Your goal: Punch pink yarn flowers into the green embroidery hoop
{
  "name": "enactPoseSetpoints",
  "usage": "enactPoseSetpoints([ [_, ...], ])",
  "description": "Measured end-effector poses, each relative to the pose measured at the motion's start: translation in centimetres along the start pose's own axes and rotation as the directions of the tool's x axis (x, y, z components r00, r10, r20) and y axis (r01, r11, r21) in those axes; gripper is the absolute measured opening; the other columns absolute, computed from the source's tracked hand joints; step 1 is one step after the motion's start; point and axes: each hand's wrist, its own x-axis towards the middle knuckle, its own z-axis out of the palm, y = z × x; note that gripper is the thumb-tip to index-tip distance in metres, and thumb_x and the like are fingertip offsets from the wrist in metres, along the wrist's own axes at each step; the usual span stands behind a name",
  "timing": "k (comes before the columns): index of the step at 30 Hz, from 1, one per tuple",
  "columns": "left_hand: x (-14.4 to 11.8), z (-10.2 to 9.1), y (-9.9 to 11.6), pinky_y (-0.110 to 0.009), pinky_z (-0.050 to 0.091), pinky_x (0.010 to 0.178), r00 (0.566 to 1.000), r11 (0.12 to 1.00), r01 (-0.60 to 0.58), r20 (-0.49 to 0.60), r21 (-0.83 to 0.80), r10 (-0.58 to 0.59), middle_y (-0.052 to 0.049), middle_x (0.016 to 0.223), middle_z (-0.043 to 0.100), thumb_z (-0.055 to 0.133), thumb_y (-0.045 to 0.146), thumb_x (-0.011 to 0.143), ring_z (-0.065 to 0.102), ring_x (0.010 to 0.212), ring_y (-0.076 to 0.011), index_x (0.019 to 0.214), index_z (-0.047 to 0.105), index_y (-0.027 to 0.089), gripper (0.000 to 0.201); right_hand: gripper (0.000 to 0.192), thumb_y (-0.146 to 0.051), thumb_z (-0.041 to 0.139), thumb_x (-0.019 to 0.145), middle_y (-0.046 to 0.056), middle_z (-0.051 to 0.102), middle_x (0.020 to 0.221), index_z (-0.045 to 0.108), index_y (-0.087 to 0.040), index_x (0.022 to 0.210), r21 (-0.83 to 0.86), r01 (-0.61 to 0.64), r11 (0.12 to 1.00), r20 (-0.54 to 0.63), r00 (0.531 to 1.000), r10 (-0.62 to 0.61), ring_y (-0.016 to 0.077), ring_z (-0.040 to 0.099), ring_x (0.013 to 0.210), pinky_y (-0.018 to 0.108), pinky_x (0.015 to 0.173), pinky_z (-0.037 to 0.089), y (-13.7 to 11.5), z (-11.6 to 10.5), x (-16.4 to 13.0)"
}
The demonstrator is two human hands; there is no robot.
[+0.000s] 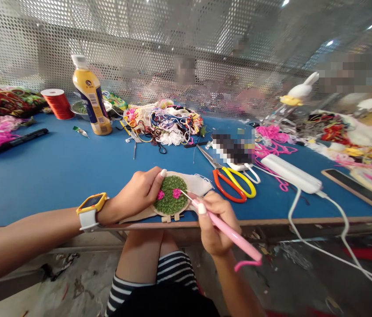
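Blue felt-like table top across the whole width, backed by perforated metal screen; heaps of coloured yarn pushed to the far side, probably to leave bare working room at the near edge; yellow drink bottle upright beside a red thread spool, well apart from the work; white power bank with cable trailing off the edge, near orange-and-yellow scissors lying within easy reach just right of the hoop; small embroidery hoop resting at the table's near edge, green loops filling it with two pink flowers, cloth spilling round the rim; left hand, yellow watch at the wrist, fingers closed over the hoop's left rim and thumb pressed on top, seemingly to steady it against the push; right hand pinching a pink punch needle pen-fashion, tip touching the fabric by the right-hand flower, pink thread looping from the tail end.
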Motion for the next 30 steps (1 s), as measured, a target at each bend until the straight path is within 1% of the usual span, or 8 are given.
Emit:
enactPoseSetpoints([
  [2,-0.04,-0.04,0.08,-0.023,0.028,0.051,1.0,1.0,-0.003,-0.005,0.008,0.003,0.006,0.055,0.04,0.031,0.035,0.1,0.034,0.048,-0.0089,0.07,0.04,0.02,0.034,0.018,-0.005,0.054,0.085,0.003,0.067,0.083,0.057,-0.021,0.092,0.017,-0.048,0.999,-0.004,0.999,0.048,0.0168,0.066,0.074,0.031,0.062,0.055,0.06,0.07,-0.38],
  [3,-0.04,-0.06,0.12,-0.023,0.028,0.05,1.0,1.0,-0.005,-0.003,0.009,0.005,0.006,0.055,0.04,0.031,0.035,0.1,0.034,0.048,-0.0089,0.07,0.04,0.02,0.034,0.018,-0.005,0.054,0.085,0.004,0.067,0.084,0.057,-0.021,0.093,0.012,-0.051,0.999,0.004,0.999,0.051,0.0163,0.065,0.074,0.031,0.061,0.054,0.08,0.05,-0.44],
  [9,0.01,-0.12,0.2,-0.023,0.027,0.05,1.0,1.0,-0.015,0.0,0.004,0.015,0.006,0.055,0.039,0.032,0.033,0.1,0.033,0.048,-0.0084,0.07,0.039,0.02,0.033,0.025,-0.002,0.054,0.081,0.005,0.066,0.087,0.058,-0.02,0.097,-0.044,0.021,0.999,0.01,1.0,-0.021,0.0172,0.065,0.076,0.031,0.06,0.053,-0.16,-0.06,-0.26],
  [14,-0.03,-0.18,0.29,-0.022,0.028,0.05,1.0,1.0,0.009,0.008,0.003,-0.009,0.006,0.056,0.041,0.032,0.034,0.1,0.033,0.048,-0.0083,0.07,0.04,0.02,0.034,0.023,-0.003,0.052,0.081,0.005,0.065,0.082,0.057,-0.02,0.096,-0.085,0.064,0.994,0.001,0.998,-0.064,0.0184,0.065,0.072,0.032,0.057,0.052,-0.36,-0.01,-0.18],
  [20,-0.08,-0.28,0.45,-0.022,0.027,0.049,1.0,1.0,0.017,0.015,-0.011,-0.017,0.006,0.054,0.039,0.032,0.034,0.099,0.032,0.047,-0.0081,0.069,0.038,0.02,0.033,0.022,-0.006,0.053,0.084,0.005,0.064,0.084,0.059,-0.02,0.099,-0.034,-0.015,0.999,-0.044,0.999,0.014,0.017,0.061,0.072,0.033,0.06,0.052,-0.07,-0.11,-0.38],
  [23,-0.1,-0.3,0.38,-0.022,0.027,0.049,1.0,1.0,0.004,0.016,-0.022,-0.004,0.007,0.054,0.038,0.033,0.033,0.1,0.032,0.046,-0.008,0.07,0.038,0.021,0.033,0.022,-0.005,0.052,0.084,0.005,0.064,0.084,0.059,-0.021,0.098,-0.026,-0.019,0.999,-0.025,1.0,0.018,0.0168,0.061,0.073,0.032,0.061,0.052,0.02,-0.11,-0.53],
  [27,-0.13,-0.27,0.32,-0.022,0.027,0.049,1.0,1.0,-0.004,0.012,-0.023,0.005,0.007,0.054,0.037,0.032,0.032,0.099,0.032,0.046,-0.008,0.07,0.037,0.021,0.032,0.02,-0.004,0.055,0.084,0.004,0.064,0.084,0.059,-0.02,0.095,-0.015,-0.058,0.998,-0.004,0.998,0.058,0.0167,0.062,0.076,0.032,0.064,0.052,-0.04,-0.2,-0.48],
  [30,-0.22,-0.31,0.39,-0.022,0.027,0.049,1.0,1.0,-0.009,0.01,-0.024,0.009,0.007,0.055,0.037,0.032,0.031,0.099,0.032,0.047,-0.008,0.07,0.037,0.021,0.031,0.018,-0.003,0.06,0.083,0.002,0.064,0.078,0.059,-0.02,0.09,-0.06,-0.066,0.996,0.061,0.996,0.07,0.0151,0.061,0.07,0.03,0.063,0.052,-0.3,-0.36,0.34],
])
